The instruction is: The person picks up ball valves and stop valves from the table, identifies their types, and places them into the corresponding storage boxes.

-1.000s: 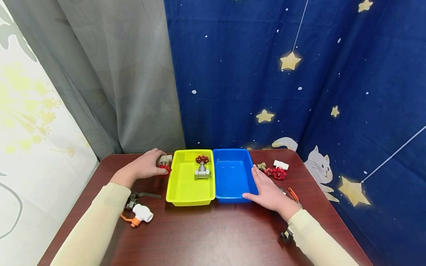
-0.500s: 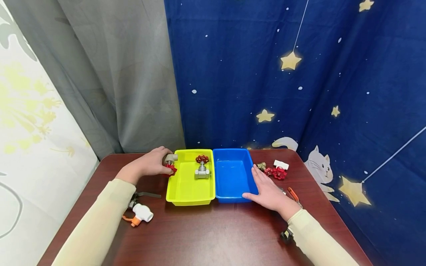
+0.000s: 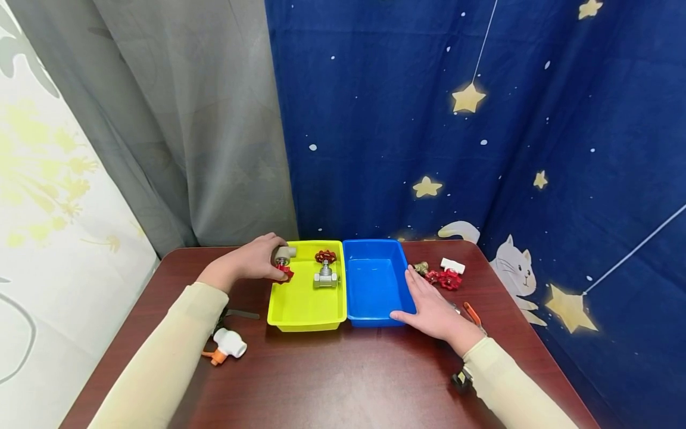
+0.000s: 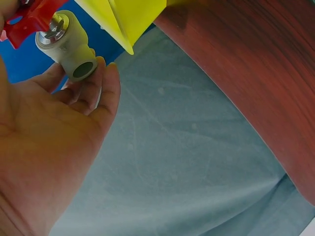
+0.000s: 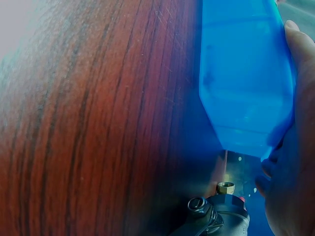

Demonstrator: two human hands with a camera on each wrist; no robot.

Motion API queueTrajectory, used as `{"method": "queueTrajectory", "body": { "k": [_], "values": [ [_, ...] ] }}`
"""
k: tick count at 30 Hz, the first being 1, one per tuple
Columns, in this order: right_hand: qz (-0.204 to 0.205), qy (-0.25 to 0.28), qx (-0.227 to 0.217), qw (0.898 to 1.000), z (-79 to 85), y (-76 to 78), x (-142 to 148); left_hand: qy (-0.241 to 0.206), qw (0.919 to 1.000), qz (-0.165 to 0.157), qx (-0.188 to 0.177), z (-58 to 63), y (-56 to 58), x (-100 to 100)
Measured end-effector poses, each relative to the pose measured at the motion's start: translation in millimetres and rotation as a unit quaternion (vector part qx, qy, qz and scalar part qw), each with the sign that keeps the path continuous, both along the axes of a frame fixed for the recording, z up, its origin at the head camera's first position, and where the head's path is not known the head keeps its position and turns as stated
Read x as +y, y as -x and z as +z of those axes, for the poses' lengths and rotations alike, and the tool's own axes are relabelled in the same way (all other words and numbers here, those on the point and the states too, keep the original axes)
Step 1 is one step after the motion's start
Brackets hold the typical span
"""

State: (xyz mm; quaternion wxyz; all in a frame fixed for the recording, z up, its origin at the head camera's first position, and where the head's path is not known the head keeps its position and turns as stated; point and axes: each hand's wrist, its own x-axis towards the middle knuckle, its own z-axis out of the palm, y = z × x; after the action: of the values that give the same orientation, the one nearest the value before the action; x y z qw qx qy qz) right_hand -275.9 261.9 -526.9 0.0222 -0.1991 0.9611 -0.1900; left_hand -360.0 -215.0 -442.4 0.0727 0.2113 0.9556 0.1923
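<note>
My left hand (image 3: 257,257) grips a beige-grey plastic stop valve (image 4: 74,46) with a red handwheel (image 3: 284,274). It holds the valve over the left side of the yellow tray (image 3: 307,326); in the left wrist view the fingers curl beneath the pipe end. Inside that tray lies a silver gate valve (image 3: 324,278) with a dark red wheel. My right hand (image 3: 431,307) rests along the right rim of the blue tray (image 3: 375,292), its fingers straight and its thumb at the near corner. No item shows in the blue tray.
Left of the trays lie a white ball valve (image 3: 230,344) with an orange handle and a dark lever valve (image 3: 243,314), partly behind my sleeve. To the right are red-wheeled valves (image 3: 449,280), a brass valve (image 3: 421,268) and an orange lever (image 3: 472,313).
My left hand has moved right with the stop valve, from beside the yellow tray to over its left side. My right hand has stayed at the blue tray.
</note>
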Motion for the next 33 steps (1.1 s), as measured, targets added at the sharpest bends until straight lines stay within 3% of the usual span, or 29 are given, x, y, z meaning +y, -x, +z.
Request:
{"method": "queueTrajectory", "body": {
  "k": [10,21,33],
  "values": [
    [-0.004,-0.007,-0.007,1.000,-1.4,1.3,0.3,-0.009,0.9999,-0.005,-0.003,-0.6,5.9,11.1],
    [0.009,0.035,-0.004,0.999,-1.6,-0.2,1.7,-0.008,0.9998,-0.007,-0.016,-1.9,14.7,26.6],
    [-0.006,-0.002,-0.007,1.000,-3.1,2.2,0.6,-0.017,0.9970,0.003,-0.075,1.6,20.8,38.1]
  ]
}}
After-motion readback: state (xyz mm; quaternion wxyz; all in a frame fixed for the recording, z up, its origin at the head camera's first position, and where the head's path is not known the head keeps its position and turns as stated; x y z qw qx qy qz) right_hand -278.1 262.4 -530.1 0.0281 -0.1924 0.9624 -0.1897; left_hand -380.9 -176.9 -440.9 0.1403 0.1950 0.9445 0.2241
